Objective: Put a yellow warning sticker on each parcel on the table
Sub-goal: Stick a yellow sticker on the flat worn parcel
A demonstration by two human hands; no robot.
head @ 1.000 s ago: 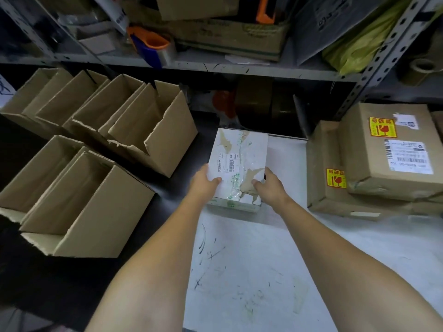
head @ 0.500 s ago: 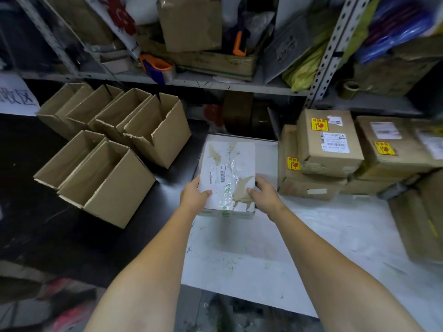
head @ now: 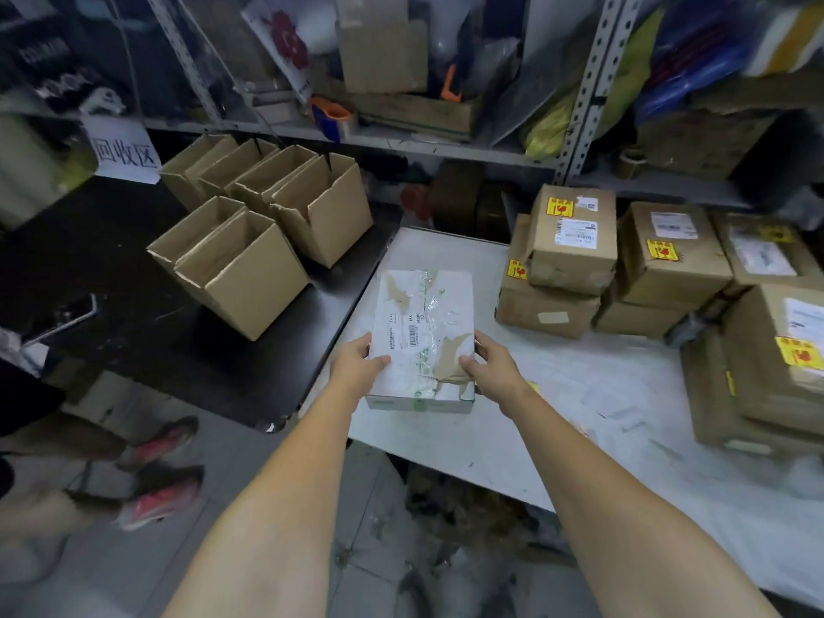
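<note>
Cluttered packing shelf, white worktable point(head: 557, 421): left hand point(head: 356, 365) and right hand point(head: 492, 365) grip the flat white taped parcel point(head: 423, 323), left of stickered brown cardboard boxes point(head: 575, 238); unstickered, probably needs a yellow sticker next

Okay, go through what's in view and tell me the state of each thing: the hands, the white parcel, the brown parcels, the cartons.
left hand: holds the white parcel by its left edge.
right hand: holds its right edge.
white parcel: held at the table left edge, no yellow sticker visible.
brown parcels: stacked on the table, most showing yellow stickers.
cartons: upright, tops open.
</note>
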